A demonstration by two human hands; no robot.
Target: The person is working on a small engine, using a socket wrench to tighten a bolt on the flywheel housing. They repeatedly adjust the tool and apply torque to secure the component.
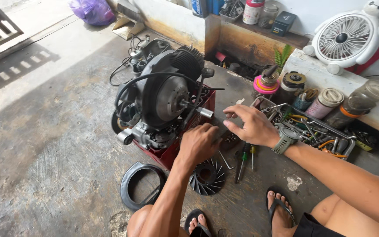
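A white desk fan sits on the ledge above jars; a purple bag lies across the concrete floor.

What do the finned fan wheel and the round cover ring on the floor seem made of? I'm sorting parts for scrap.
Fan wheel: likely cast metal, dull dark grey, with thin rigid blades. Cover ring: black with a slight sheen; painted sheet metal or plastic, unclear.

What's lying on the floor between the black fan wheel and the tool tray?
In the head view, screwdrivers and a bent hex key lie on the floor between the fan wheel and the tool tray.
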